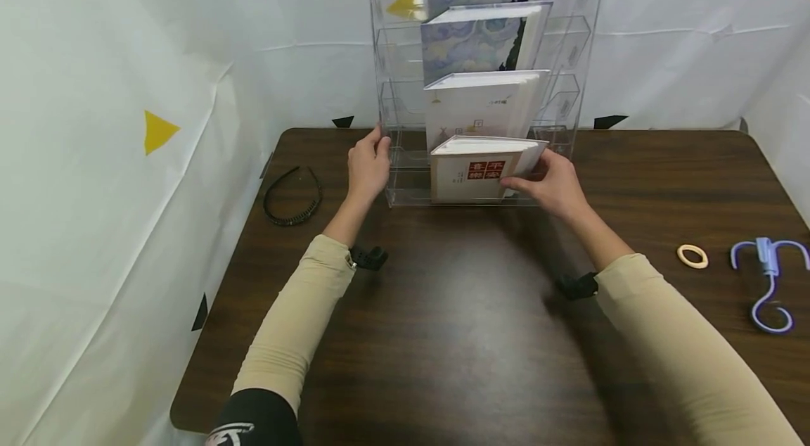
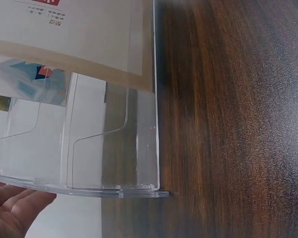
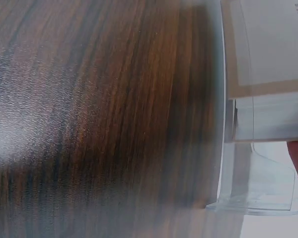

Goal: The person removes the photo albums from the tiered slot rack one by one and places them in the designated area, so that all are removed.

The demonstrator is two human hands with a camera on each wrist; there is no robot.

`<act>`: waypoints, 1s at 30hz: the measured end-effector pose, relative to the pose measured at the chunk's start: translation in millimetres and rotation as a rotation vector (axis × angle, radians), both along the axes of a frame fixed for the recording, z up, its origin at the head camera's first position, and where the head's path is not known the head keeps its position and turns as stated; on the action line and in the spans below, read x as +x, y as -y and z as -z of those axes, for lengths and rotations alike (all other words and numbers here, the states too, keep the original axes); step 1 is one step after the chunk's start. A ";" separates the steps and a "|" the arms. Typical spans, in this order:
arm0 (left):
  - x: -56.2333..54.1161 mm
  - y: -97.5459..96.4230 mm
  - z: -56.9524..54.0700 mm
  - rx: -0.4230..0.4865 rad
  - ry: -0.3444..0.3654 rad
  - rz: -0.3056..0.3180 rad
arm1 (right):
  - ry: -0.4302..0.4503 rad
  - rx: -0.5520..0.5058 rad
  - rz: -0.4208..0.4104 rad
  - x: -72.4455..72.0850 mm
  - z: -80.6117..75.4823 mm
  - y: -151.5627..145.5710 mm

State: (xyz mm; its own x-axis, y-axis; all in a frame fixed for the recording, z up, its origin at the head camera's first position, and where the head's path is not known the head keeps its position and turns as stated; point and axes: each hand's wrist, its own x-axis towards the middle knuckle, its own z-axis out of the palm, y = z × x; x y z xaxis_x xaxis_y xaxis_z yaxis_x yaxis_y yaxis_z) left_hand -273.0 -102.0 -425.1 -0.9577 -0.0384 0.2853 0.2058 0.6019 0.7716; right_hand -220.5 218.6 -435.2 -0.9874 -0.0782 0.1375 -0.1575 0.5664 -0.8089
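Observation:
A clear tiered rack stands at the table's far side with books in its tiers. My left hand grips its left side panel; in the left wrist view the thumb and fingers lie on either side of that panel. In the lowest tier stands a white book with a red square of characters on its cover. My right hand pinches this book's right edge, thumb on the cover and fingers behind. Behind it are another white book and two purple-blue patterned books, one per higher tier.
A black headband lies left of the rack. To the right are a small beige ring and a lilac hook hanger. White sheeting hangs behind the dark wooden table.

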 end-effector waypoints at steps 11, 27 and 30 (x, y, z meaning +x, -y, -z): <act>-1.0 -1.6 2.8 0.035 0.013 -0.036 | -0.062 -0.034 -0.046 0.4 -2.7 0.0; 4.9 -0.8 12.2 0.062 -0.020 -0.057 | -0.189 -0.725 -0.050 58.8 -46.1 -74.9; 5.4 0.0 12.7 0.067 -0.024 -0.055 | -0.190 -1.088 -0.023 68.8 -48.8 -96.4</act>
